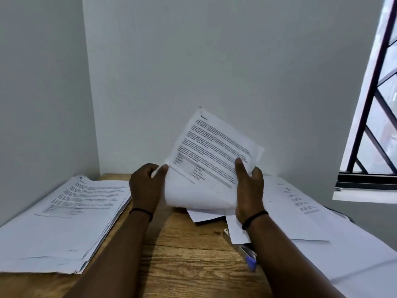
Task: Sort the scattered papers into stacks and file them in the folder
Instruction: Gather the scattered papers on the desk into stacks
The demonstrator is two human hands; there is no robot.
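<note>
Both forearms reached forward from the bottom of the view and met over the middle of the wooden bench (189,254), lifted clear of it. The left hand (146,190) was turned with its back to the camera, its fingers (162,169) curled and pinching the left edge of a printed sheet (212,151). The right hand (250,190) stood upright on the other side, thumb pressed on the printed face and fingers wrapped behind the sheet's right edge. A thin dark band (140,211) circled the left wrist and another circled the right.

The sheet was held in the air between the two hands, tilted so that its top corner pointed up and away toward the pale wall (214,50). Its lower part bowed down in a curve, and blank paper hung below the printed face; whether that was a second sheet or the same one folded under I could not tell.

On the left of the bench lay a thick stack (64,216) of printed pages, roughly squared, the top page face up. On the right, loose papers (300,211) lay spread and overlapping, some passing under the right forearm. A blue-tipped pen (251,262) showed just beside that forearm, partly covered by paper. A barred window (373,104) filled the upper right.
</note>
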